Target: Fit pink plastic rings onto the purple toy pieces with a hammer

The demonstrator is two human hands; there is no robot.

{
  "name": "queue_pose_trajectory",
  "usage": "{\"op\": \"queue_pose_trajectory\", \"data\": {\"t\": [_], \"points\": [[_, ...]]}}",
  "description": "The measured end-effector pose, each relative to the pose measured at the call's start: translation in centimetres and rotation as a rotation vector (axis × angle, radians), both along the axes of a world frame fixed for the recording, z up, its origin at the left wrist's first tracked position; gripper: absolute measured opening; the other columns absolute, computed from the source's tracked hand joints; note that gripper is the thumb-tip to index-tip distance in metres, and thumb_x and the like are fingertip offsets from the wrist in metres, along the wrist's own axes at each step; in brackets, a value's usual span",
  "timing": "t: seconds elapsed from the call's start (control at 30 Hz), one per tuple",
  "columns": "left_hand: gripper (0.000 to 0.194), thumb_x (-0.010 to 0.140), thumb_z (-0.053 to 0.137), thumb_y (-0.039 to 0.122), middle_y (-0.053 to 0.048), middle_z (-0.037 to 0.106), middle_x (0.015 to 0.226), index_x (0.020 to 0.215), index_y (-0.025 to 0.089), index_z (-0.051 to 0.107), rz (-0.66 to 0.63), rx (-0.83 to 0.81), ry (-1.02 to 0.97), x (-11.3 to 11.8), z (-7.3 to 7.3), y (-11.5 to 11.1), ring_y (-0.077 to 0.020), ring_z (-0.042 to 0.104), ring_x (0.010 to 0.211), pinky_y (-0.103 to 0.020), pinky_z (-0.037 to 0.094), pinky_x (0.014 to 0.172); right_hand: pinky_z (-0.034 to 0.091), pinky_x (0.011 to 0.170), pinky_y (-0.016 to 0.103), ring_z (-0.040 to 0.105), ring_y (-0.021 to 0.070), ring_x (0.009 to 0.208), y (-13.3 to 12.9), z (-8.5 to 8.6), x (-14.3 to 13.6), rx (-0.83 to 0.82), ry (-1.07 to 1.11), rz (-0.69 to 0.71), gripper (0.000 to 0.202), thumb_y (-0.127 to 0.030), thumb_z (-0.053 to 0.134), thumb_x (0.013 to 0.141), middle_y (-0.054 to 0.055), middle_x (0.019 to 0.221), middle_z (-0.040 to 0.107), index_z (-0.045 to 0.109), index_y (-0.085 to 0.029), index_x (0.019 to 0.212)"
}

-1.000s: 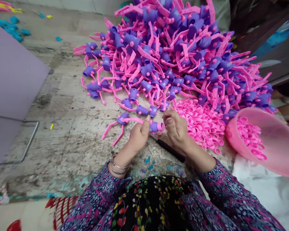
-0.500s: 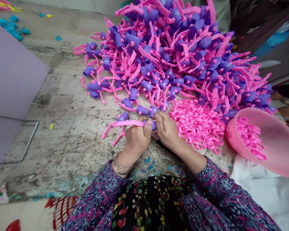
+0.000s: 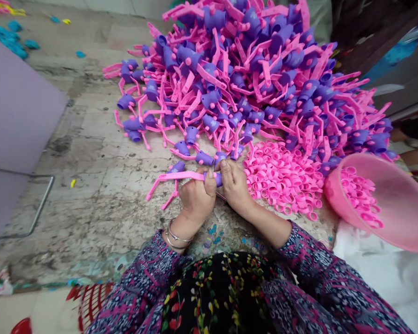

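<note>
My left hand [image 3: 197, 200] is closed round a plastic part with a purple tube-like body and a long bent pink arm [image 3: 181, 176]. That arm sticks out to the left above my knuckles. My right hand [image 3: 237, 188] is closed against the right end of the purple body, its thumb and fingertips pressed together there. Whatever lies between those fingertips is hidden. Just beyond my hands lie several like purple-and-pink parts [image 3: 204, 158]. To the right of my right hand spreads a heap of small pink plastic rings [image 3: 282, 181].
A large pile of purple-and-pink parts [image 3: 209, 99] covers the back of the worn surface [image 3: 101, 195]. At right a pink bowl [image 3: 407, 208] lies tipped, with more rings inside. A lilac panel [image 3: 17, 116] with a metal bar [image 3: 43, 206] stands at left.
Both hands stay together on the same plastic part, with only a slight shift of the right fingers. The whole view has moved a little.
</note>
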State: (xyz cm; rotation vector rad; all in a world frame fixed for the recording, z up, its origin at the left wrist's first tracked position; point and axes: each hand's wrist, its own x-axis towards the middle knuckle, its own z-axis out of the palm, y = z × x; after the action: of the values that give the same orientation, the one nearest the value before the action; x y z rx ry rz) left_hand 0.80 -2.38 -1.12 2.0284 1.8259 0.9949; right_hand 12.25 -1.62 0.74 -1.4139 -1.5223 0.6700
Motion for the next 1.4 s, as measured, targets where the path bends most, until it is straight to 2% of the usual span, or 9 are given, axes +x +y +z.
{"op": "queue_pose_trajectory", "data": {"t": [0.17,0.27,0.43,0.63,0.77,0.93,1.07,1.23,1.4], "points": [[0.064,0.1,0.012,0.048,-0.008,0.068,0.071,0.094,0.015,0.066,-0.055,0.002,-0.085,0.1,0.1,0.0,-0.0195,0.063,0.067,-0.029,0.04,0.061,0.045,0.066,0.03,0.057,0.0157,0.07,-0.2,0.5,0.8,-0.054,0.104,0.089,0.045,-0.053,0.034,0.1,0.0,0.073,0.059,0.058,-0.021,0.079],[0.064,0.1,0.011,0.049,-0.007,0.067,0.071,0.092,0.015,0.065,-0.079,0.014,-0.14,0.0,0.1,0.1,-0.019,0.063,0.067,-0.03,0.039,0.062,0.046,0.066,0.03,0.06,0.0169,0.075,-0.8,0.8,1.7,-0.086,0.109,0.051,0.05,-0.056,0.026,0.101,0.002,0.079,0.062,0.061,-0.022,0.092],[0.066,0.099,0.012,0.053,-0.008,0.067,0.077,0.096,0.014,0.065,-0.065,0.057,-0.141,-0.3,0.1,0.2,-0.0199,0.064,0.075,-0.031,0.043,0.067,0.044,0.064,0.031,0.061,0.0181,0.076,-1.7,0.9,2.3,0.024,-0.152,0.065,0.045,-0.056,0.027,0.1,0.004,0.087,0.064,0.057,-0.023,0.107],[0.063,0.099,0.02,0.053,-0.011,0.069,0.075,0.101,0.012,0.068,-0.079,0.094,-0.045,-0.3,0.1,0.1,-0.0226,0.065,0.072,-0.032,0.044,0.067,0.038,0.059,0.03,0.057,0.0174,0.066,-1.0,1.2,1.5,0.037,-0.326,0.045,0.038,-0.049,0.033,0.1,0.002,0.073,0.06,0.058,-0.022,0.095],[0.063,0.099,0.019,0.051,-0.012,0.07,0.078,0.101,0.011,0.068,-0.062,0.09,-0.047,-0.2,0.1,0.0,-0.0225,0.065,0.072,-0.033,0.044,0.067,0.039,0.059,0.029,0.054,0.0156,0.062,-0.5,1.0,0.8,-0.001,-0.168,0.045,0.027,-0.039,0.035,0.1,0.0,0.073,0.057,0.056,-0.023,0.101],[0.065,0.099,0.014,0.052,-0.011,0.068,0.076,0.099,0.012,0.067,-0.034,0.046,-0.052,-0.1,0.2,-0.1,-0.0229,0.064,0.073,-0.033,0.044,0.068,0.045,0.067,0.03,0.057,0.0162,0.076,-0.4,0.5,0.4,0.005,0.069,0.037,0.018,-0.027,0.037,0.096,0.002,0.087,0.061,0.055,-0.023,0.098],[0.066,0.098,0.013,0.053,-0.01,0.066,0.071,0.097,0.014,0.066,-0.04,0.02,-0.037,0.1,0.2,-0.2,-0.0231,0.063,0.074,-0.033,0.044,0.068,0.045,0.064,0.03,0.054,0.0158,0.07,-0.5,0.1,0.2,-0.062,0.164,0.015,0.017,-0.021,0.038,0.09,0.001,0.082,0.059,0.055,-0.022,0.095],[0.064,0.099,0.012,0.051,-0.009,0.065,0.073,0.094,0.014,0.065,-0.034,0.027,-0.09,0.1,0.0,-0.1,-0.0214,0.062,0.073,-0.032,0.043,0.068,0.041,0.058,0.028,0.047,0.0144,0.062,-0.3,0.0,0.1,-0.108,0.255,-0.025,0.018,-0.018,0.037,0.09,-0.001,0.075,0.053,0.054,-0.021,0.094],[0.065,0.099,0.014,0.054,-0.01,0.067,0.079,0.097,0.013,0.064,-0.048,0.06,-0.123,-0.2,-0.4,0.3,-0.0219,0.064,0.08,-0.033,0.045,0.072,0.04,0.061,0.028,0.048,0.0134,0.066,0.0,0.6,0.3,-0.052,0.152,0.006,0.016,-0.029,0.039,0.097,-0.001,0.08,0.054,0.053,-0.022,0.098]]}}
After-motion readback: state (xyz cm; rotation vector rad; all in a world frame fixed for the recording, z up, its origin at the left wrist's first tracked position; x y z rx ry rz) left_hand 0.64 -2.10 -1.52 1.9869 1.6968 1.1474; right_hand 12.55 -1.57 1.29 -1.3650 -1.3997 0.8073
